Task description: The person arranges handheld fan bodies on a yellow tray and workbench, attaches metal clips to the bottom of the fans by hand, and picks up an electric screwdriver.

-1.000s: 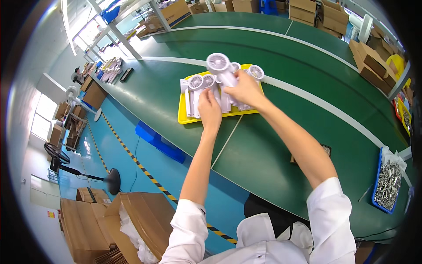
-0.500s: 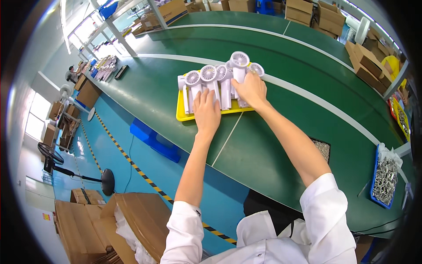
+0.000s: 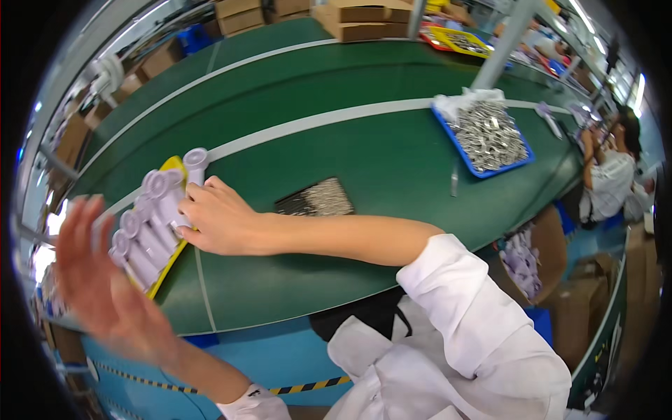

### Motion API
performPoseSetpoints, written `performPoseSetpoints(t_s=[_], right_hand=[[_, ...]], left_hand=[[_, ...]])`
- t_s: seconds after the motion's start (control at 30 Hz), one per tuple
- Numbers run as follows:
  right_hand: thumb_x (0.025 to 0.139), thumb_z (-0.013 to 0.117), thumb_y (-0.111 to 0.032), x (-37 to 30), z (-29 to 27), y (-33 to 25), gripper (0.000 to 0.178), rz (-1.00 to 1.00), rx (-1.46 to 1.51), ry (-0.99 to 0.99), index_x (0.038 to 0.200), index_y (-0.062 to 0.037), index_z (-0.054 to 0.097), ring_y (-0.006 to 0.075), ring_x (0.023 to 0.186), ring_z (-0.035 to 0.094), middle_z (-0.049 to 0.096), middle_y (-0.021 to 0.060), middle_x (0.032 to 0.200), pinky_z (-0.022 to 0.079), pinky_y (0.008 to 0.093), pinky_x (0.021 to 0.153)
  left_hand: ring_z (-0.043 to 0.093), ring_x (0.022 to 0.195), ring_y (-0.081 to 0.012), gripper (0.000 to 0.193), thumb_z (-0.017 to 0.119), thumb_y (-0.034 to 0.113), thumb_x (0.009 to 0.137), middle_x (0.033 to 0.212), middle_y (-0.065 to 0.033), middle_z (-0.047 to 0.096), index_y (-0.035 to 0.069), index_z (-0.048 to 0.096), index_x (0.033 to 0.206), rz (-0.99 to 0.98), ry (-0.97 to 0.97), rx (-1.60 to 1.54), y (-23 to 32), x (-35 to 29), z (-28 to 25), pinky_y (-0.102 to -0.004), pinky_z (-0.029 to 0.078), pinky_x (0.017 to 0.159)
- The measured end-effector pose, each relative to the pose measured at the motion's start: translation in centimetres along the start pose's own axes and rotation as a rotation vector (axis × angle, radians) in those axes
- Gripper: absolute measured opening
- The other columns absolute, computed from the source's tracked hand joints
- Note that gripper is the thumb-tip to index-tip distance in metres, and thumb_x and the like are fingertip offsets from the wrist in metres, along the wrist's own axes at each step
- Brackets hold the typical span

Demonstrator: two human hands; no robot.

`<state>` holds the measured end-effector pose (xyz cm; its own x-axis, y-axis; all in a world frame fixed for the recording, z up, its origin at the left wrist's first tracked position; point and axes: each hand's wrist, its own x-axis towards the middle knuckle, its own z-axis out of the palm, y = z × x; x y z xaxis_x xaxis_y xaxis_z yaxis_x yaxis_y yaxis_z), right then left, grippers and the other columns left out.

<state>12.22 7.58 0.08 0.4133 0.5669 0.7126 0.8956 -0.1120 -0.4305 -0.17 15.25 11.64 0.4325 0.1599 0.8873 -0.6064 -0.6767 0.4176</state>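
Several white hand-held fans [image 3: 149, 225] lie side by side in a yellow tray [image 3: 166, 270] on the green belt table [image 3: 336, 140], at the left of the view. My right hand [image 3: 218, 221] reaches across to the tray's near side, its fingers curled on the white fan nearest me. My left hand [image 3: 94, 283] is lifted off the table at the far left, blurred, fingers spread, holding nothing.
A dark flat tray of small metal parts [image 3: 316, 199] sits just right of my right hand. Farther right stands a blue tray of metal clips [image 3: 485, 136]. Cardboard boxes [image 3: 360, 15] line the far edge. Another person [image 3: 610, 171] works at the right.
The view has swung to the right, so the tray now sits at the far left. My left hand has lifted off the tray and come back toward me. My right hand stays at the fans.
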Motion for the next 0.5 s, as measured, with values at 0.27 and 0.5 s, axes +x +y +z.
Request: performPoseSetpoints(t_s=[0.27,0.5], right_hand=[[0.092,0.059,-0.016,-10.8,-27.5,-4.2,0.021,0.251,-0.095,0.415,0.104,0.0005,0.063,0.0208,0.078,0.061,0.061,0.0154,0.101,0.050,0.0301,0.068],[0.089,0.052,-0.045,-18.2,-38.5,-12.4,0.040,-0.102,-0.361,0.460,0.110,-0.0114,0.059,0.0287,0.097,0.055,0.057,0.0095,0.110,0.043,0.0440,0.088]], left_hand=[[0.051,0.121,-0.0387,0.073,0.058,0.047,0.088,0.131,-0.0257,0.051,-0.007,0.042,0.134,0.019,-0.096,-0.130,-0.5,-2.1,7.2,-0.0470,0.042,0.100],[0.051,0.120,-0.0379,0.072,0.056,0.048,0.089,0.130,-0.0253,0.051,-0.007,0.042,0.134,-0.020,-0.246,-0.402,2.1,-2.0,14.0,-0.0465,0.043,0.099]])
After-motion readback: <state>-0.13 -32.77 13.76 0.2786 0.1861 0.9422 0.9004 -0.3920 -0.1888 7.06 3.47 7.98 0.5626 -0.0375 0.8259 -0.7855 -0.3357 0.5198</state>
